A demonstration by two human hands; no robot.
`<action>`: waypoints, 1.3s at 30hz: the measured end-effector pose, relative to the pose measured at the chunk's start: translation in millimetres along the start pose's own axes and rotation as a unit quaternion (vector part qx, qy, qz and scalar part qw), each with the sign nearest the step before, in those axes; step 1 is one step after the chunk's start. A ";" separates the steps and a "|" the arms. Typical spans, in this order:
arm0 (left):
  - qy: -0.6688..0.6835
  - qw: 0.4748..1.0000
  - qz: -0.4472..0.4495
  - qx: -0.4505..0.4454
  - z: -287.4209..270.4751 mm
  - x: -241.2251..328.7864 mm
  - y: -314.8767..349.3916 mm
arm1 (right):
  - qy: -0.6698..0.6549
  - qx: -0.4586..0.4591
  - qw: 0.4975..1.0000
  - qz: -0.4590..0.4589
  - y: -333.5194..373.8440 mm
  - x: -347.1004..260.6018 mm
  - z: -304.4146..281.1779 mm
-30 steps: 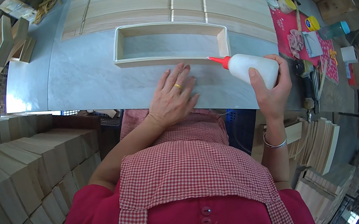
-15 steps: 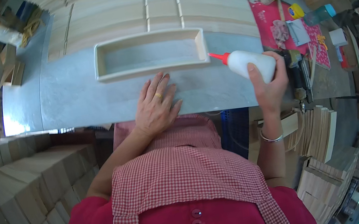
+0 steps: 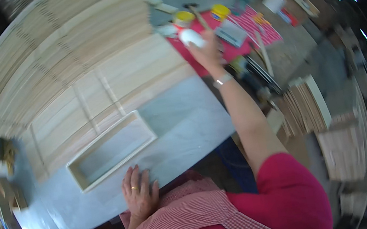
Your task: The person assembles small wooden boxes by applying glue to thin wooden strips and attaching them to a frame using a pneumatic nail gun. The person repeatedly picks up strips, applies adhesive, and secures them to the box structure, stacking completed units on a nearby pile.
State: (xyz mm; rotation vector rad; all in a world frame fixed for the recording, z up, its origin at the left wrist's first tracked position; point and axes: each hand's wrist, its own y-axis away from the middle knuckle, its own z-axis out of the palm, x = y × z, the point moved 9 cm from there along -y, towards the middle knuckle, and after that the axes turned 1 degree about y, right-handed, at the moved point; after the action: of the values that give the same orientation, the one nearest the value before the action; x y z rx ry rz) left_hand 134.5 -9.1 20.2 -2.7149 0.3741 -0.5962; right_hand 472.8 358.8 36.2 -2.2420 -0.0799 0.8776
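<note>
2 hands: left hand (image 3: 139, 193) flat, open on counter (image 3: 185, 124) near wooden tray (image 3: 110, 149); right hand (image 3: 204, 50), earlier beside tray, grips white glue bottle (image 3: 191, 37) over pink mat (image 3: 230, 48).

Pale wooden boards (image 3: 85, 48) lie stacked in rows across the far side of the grey counter (image 3: 184, 119). A pink mat (image 3: 247, 31) lies to the right, with two yellow-lidded jars (image 3: 219, 11) on it. More wood panels (image 3: 308, 103) are piled on the floor.
</note>
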 end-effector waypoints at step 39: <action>0.020 0.999 0.039 0.030 5.4 6.2 20.7 | 0.376 0.203 0.822 0.377 356.7 184.3 -385.9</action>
State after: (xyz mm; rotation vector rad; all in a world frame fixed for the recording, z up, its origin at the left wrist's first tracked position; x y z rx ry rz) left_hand 138.6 -28.5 10.1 -2.6213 0.4611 -0.6305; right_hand 783.0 -82.9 -100.6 -2.0185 1.3074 0.2440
